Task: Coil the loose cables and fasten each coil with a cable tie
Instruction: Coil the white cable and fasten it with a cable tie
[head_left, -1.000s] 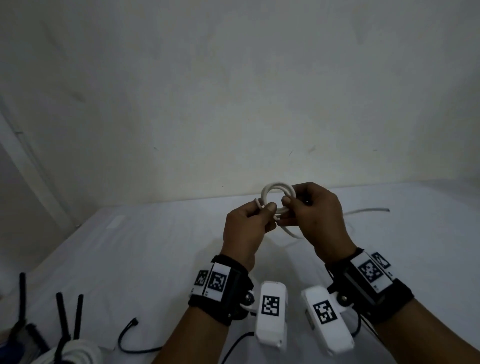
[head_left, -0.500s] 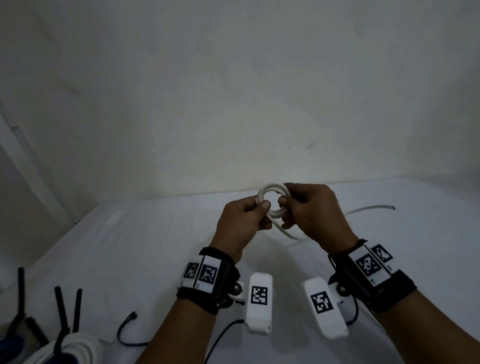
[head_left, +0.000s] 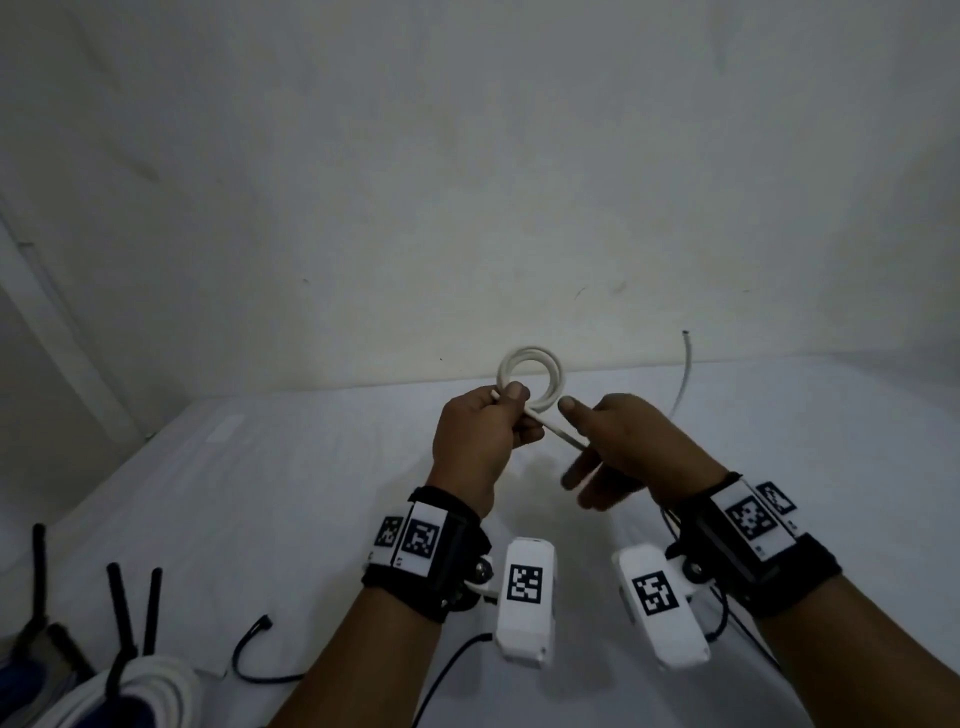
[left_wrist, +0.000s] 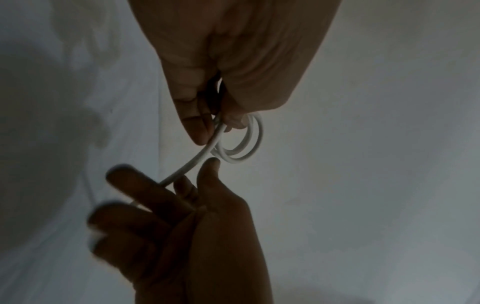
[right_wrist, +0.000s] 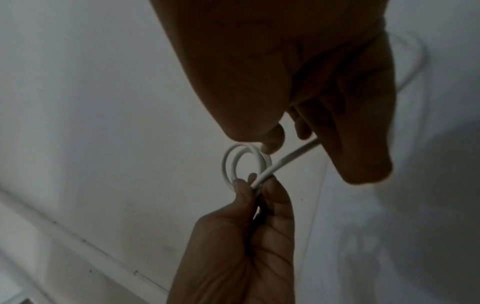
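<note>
1. The left hand (head_left: 480, 441) pinches the white cable (head_left: 530, 382) at the near-left edge of its small coil, thumb on top; the loose strand runs from the coil through the right hand (head_left: 631, 449), whose fingers are loosely spread around it
2. Half a second earlier the right hand was pinching the coil itself – it now sits back along the strand, and the free end stands up right of the coil
3. The coil – two or three thin, smooth, tight loops – is held above the white table (head_left: 260, 519)

White sheeted surface (head_left: 291, 483), thin black cable (head_left: 249, 654) lying on it, coiled white cable (head_left: 150, 691) (bottom-left corner)
</note>
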